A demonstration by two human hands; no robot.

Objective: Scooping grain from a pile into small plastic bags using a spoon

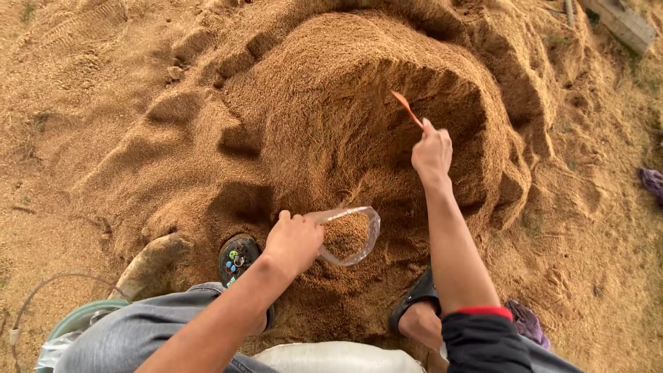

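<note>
we see left hand (pixel 293 242) at lower centre, fingers pinching rim of clear plastic bag (pixel 349 235) half full of sawdust. right hand (pixel 431 152) at centre right, fingers closed round orange scoop (pixel 406 107), dug into sawdust heap (pixel 331 103).

Sandy ground (pixel 601 228), outdoors, soft daylight

A clear plastic bag (pixel 349 236) lies open in the middle, at the foot of the brown heap (pixel 359 117). It is partly filled with brown grains. The left hand (pixel 293 242) holds its edge. A white sack (pixel 338 358) shows at the bottom edge, rounded and plain.
</note>
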